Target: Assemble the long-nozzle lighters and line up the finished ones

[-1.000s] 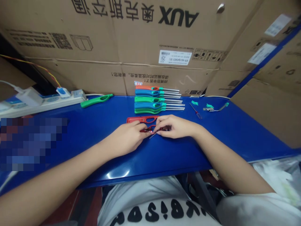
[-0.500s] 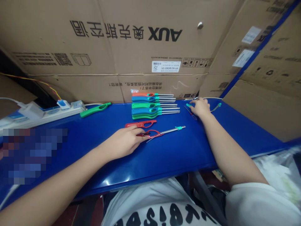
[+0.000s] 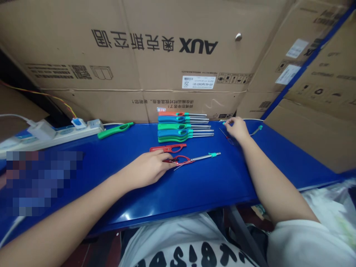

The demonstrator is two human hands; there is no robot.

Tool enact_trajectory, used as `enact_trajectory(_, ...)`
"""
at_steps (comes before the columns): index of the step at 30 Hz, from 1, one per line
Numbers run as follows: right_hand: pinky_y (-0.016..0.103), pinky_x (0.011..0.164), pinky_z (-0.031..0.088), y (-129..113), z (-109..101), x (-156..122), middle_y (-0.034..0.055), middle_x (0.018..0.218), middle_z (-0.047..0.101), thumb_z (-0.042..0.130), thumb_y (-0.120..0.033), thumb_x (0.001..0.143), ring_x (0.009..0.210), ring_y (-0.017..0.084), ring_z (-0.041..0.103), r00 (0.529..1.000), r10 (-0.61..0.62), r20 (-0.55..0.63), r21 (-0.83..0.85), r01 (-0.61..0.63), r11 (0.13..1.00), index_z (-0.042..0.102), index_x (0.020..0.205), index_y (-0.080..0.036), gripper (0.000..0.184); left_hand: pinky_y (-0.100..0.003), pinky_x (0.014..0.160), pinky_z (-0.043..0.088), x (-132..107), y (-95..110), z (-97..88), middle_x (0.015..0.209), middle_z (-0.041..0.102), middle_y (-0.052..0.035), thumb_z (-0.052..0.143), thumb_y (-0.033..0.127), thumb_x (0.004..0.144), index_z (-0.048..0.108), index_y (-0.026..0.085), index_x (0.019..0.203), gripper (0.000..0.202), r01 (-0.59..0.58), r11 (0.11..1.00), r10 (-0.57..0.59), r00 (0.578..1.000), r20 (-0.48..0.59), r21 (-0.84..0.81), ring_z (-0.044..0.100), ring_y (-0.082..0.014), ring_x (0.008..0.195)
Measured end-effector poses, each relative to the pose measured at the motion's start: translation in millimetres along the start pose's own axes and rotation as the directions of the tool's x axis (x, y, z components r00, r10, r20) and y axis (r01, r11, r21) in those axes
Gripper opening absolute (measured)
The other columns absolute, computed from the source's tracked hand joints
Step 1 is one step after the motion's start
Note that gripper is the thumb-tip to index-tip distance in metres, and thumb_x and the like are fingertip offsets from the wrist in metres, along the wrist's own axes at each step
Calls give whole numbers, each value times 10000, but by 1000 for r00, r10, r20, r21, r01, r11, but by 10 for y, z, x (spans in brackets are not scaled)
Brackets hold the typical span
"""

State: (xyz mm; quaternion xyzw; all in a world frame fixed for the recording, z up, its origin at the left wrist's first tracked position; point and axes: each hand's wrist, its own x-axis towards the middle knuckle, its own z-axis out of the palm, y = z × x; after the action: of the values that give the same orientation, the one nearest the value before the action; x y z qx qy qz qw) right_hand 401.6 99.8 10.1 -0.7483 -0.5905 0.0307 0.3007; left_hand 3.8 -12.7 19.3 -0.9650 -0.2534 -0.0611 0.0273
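Note:
My left hand [image 3: 151, 167] is closed on the handle end of an opened red gas lighter [image 3: 182, 160], which lies on the blue table. Its metal tube runs to the right and carries a turquoise piece [image 3: 213, 155] near the tip. Just behind my left hand is a loose red handle half [image 3: 169, 148]. At the back right, the fingers of my right hand [image 3: 237, 128] pinch a small turquoise part [image 3: 224, 123]. Below them lies a thin screwdriver-like tool [image 3: 227, 137] with a clear red handle. Another turquoise part with a wire [image 3: 258, 129] lies right of that hand.
Several assembled lighters [image 3: 175, 128] in orange, blue and green are lined up near the cardboard wall [image 3: 152, 74]. A green handle half [image 3: 116, 130] lies at left, beside a white power strip [image 3: 69, 135] with plugs and cables. More cardboard [image 3: 311, 137] stands at right.
My right hand's fingers have drawn together around the small turquoise part. The left hand stays on the red lighter. The whole view has shifted slightly.

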Motion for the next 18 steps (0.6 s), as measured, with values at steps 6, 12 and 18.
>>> enact_trajectory(6,336,680,571,-332,-233,-190,68,787,693,701,-490,871,677,174,634,975,-93,201,301,29,953,632,879,-190,308,-353,942,596,2,-23,-9,1287,696,-76,501,175,1012,706,281,1305,372,-15,1000,15,1000,-19,-20,673,-236,1177)
enact_trajectory(12,267,576,563,-658,-172,-526,-4,670,666,872,-552,677,576,121,634,660,-442,607,595,-9,804,613,847,-177,486,-386,972,588,-5,-36,-19,1327,681,-68,452,199,1037,686,285,1335,388,-8,1000,9,999,31,-17,659,-252,1201)
enact_trajectory(18,274,576,558,-797,67,-688,13,727,704,846,-468,691,632,147,678,544,-469,696,573,-26,819,585,868,-189,421,-373,983,584,7,-66,14,1322,681,-69,448,194,1034,672,288,1360,406,-24,999,24,999,27,-22,663,-245,1184)
